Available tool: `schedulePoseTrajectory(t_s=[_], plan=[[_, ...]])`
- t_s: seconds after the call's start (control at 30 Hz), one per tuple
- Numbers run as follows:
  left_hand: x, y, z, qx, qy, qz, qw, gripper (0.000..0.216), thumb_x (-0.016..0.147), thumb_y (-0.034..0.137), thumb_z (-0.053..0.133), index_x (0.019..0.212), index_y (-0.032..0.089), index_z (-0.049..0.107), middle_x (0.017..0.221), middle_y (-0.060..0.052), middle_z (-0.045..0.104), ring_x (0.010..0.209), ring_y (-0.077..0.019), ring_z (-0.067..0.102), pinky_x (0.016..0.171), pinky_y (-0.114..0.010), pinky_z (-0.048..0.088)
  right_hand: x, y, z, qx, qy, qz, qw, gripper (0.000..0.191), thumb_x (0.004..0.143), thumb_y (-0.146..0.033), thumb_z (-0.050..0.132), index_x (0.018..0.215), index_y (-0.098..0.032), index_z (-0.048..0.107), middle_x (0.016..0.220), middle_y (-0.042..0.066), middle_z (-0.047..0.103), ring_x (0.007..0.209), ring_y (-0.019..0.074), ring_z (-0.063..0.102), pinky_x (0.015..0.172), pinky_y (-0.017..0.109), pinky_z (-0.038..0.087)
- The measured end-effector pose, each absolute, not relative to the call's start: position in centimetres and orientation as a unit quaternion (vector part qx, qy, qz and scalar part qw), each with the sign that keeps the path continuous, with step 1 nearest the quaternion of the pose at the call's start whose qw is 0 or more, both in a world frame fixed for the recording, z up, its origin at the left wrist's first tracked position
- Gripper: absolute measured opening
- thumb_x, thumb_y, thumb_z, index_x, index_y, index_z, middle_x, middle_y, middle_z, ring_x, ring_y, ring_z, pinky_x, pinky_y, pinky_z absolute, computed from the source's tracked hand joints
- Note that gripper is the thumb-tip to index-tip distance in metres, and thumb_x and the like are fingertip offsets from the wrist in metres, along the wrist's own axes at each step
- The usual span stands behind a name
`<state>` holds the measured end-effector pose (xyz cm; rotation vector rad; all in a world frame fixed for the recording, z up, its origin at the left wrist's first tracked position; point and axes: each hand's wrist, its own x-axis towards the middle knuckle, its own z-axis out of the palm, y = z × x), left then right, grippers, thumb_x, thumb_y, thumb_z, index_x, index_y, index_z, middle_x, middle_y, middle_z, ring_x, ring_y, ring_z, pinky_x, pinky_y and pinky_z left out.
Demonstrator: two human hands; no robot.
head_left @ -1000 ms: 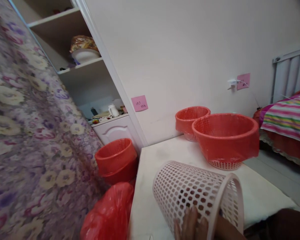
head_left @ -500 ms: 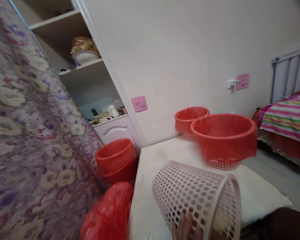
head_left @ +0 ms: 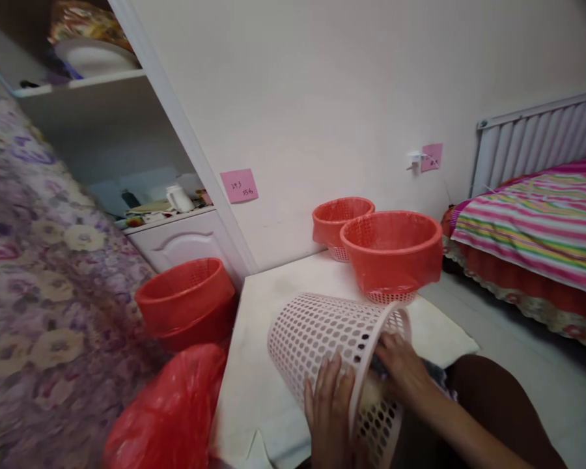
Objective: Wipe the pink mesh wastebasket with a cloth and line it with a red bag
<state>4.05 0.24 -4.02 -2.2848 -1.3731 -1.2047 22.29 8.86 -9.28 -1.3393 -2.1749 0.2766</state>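
Note:
A pale pink perforated plastic basket (head_left: 327,339) lies on its side over the white tabletop, its mouth facing right toward me. My left hand (head_left: 329,407) holds it from outside near the rim, fingers laid along the holes. At the mouth, my right hand (head_left: 403,365) is closed on a dark patterned cloth (head_left: 437,376), with its fingertips just inside the rim. Part of the cloth is hidden behind the hand and wrist.
Two pink baskets lined with red bags, a large one (head_left: 393,260) and a smaller one (head_left: 342,221), stand on the white table (head_left: 254,339). Left of it are stacked red-lined baskets (head_left: 185,299) and a red plastic bag (head_left: 170,410). A bed (head_left: 542,215) stands at right.
My right hand has come into view at the basket's mouth with the cloth. My left hand still rests on the basket's side. The view has shifted right.

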Motion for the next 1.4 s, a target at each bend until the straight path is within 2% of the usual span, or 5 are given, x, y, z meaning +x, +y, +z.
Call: schedulePoseTrajectory(t_s=[0.17, 0.3, 0.47, 1.0, 1.4], plan=[[4.9, 0.8, -3.8, -0.789, -0.444, -0.414, 0.092, 0.062, 0.086, 0.018, 0.033, 0.148, 0.021, 0.031, 0.15, -0.011, 0.046, 0.145, -0.0225, 0.031, 0.12, -0.051, 0.015, 24.2, 8.3, -10.1, -0.572, -0.776, 0.152, 0.221, 0.07, 0.058, 0.001, 0.051, 0.124, -0.021, 0.064, 0.124, 0.015, 0.061, 0.111, 0.0334, 0.054, 0.092, 0.047, 0.044], [5.0, 0.3, -2.2, -0.792, -0.455, -0.401, 0.06, 0.065, 0.085, 0.013, 0.033, 0.149, 0.023, 0.027, 0.154, -0.011, 0.04, 0.146, -0.0232, 0.029, 0.119, -0.053, 0.016, 19.9, 4.6, -10.6, -0.379, -0.724, 0.459, 0.348, 0.039, 0.067, -0.012, 0.06, 0.103, -0.021, 0.071, 0.1, 0.01, 0.068, 0.098, 0.031, 0.06, 0.091, 0.045, 0.045], [3.9, -0.3, 1.8, -0.802, -0.481, -0.354, 0.019, 0.069, 0.087, 0.009, 0.036, 0.151, 0.029, 0.018, 0.156, -0.01, 0.035, 0.147, -0.0263, 0.025, 0.116, -0.062, 0.021, 14.5, 2.6, -8.2, -0.256, -0.671, 0.564, 0.407, 0.056, 0.065, -0.013, 0.063, 0.119, -0.028, 0.061, 0.11, 0.001, 0.068, 0.103, 0.0262, 0.06, 0.095, 0.039, 0.046], [2.5, 0.8, 3.3, -0.765, -0.493, -0.413, -0.041, 0.066, 0.079, 0.0, 0.042, 0.139, 0.028, 0.04, 0.142, -0.008, 0.046, 0.137, -0.0218, 0.039, 0.113, -0.052, 0.037, 22.5, 9.7, -10.6, -0.516, -0.807, 0.181, 0.224, 0.068, 0.064, 0.001, 0.048, 0.13, -0.014, 0.057, 0.125, 0.018, 0.052, 0.112, 0.0333, 0.045, 0.096, 0.047, 0.038], [1.9, -1.6, -2.6, -0.718, -0.516, -0.466, 0.015, 0.067, 0.087, 0.007, 0.04, 0.15, 0.027, 0.026, 0.158, -0.005, 0.029, 0.147, -0.0213, 0.023, 0.122, -0.045, 0.016, 15.8, 5.2, -8.1, -0.304, -0.81, 0.417, 0.277, 0.041, 0.065, -0.013, 0.063, 0.104, -0.026, 0.069, 0.095, 0.0, 0.068, 0.09, 0.0191, 0.062, 0.083, 0.027, 0.047]])
